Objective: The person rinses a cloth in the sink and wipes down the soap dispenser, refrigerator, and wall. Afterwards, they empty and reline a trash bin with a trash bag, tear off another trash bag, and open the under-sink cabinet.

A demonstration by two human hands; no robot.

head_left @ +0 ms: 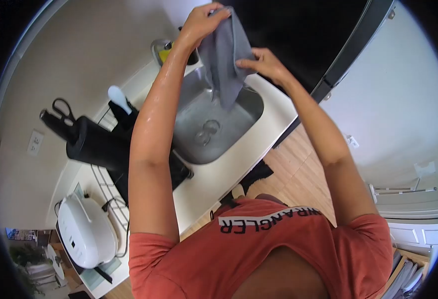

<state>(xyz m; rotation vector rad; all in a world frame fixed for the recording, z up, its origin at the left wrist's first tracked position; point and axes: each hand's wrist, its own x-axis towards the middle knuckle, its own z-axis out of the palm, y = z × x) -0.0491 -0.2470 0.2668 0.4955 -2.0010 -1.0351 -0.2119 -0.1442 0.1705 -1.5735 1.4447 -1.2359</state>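
Note:
A grey cloth hangs from both my hands above the metal sink. My left hand is closed on its top edge, thumb toward the cloth. Lower and to the right, my right hand pinches the cloth's side edge between thumb and fingers. The cloth's lower end hangs down into the sink's opening. Wet spots shine on my left forearm. At the bottom of the sink the drain shows.
Left of the sink stand a black knife holder with scissors and a dish rack. A white appliance sits farther along the counter. Behind the sink is a yellow sponge. A dark panel rises at the right.

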